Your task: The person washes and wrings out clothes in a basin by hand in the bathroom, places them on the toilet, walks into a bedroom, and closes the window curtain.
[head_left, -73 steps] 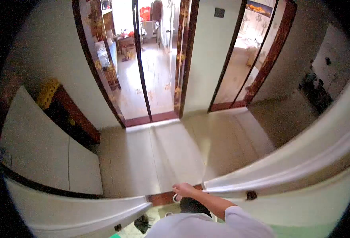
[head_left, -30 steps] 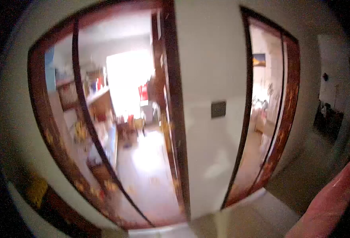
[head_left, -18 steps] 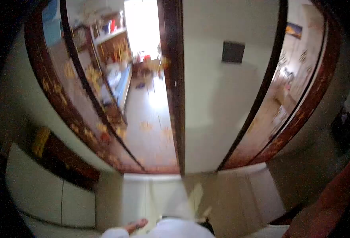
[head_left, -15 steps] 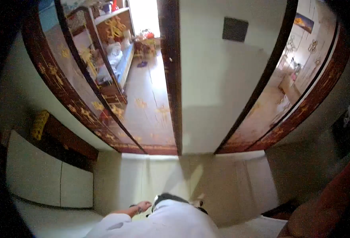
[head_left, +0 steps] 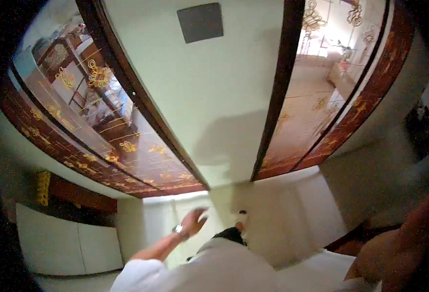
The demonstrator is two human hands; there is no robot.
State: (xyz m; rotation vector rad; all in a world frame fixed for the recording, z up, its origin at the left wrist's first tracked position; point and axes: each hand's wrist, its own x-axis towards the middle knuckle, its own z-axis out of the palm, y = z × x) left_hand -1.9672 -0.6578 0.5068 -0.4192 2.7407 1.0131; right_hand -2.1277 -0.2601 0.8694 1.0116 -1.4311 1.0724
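Observation:
My left hand (head_left: 194, 223) is stretched out in front of my body over the floor, its fingers loosely bent and apart, with nothing visible in it. A metal-banded watch (head_left: 178, 229) is on that wrist. The nearest thing beyond the hand is a sliding door (head_left: 170, 168) on the left, a dark-framed glass panel with gold flower patterns; the hand is apart from it. My right hand is out of view. A white sleeve and shirt (head_left: 229, 270) fill the bottom, with a foot (head_left: 239, 225) just ahead.
A pale wall (head_left: 200, 97) with a dark grey square plate (head_left: 200, 22) separates the left door from a similar patterned door (head_left: 297, 107) on the right. A low white cabinet (head_left: 54, 243) stands at left. A blurred brown shape (head_left: 389, 253) fills the lower right.
The view has turned, so the wall and doors sit further left. My left hand has risen and reached forward from beside my body. A foot shows further ahead.

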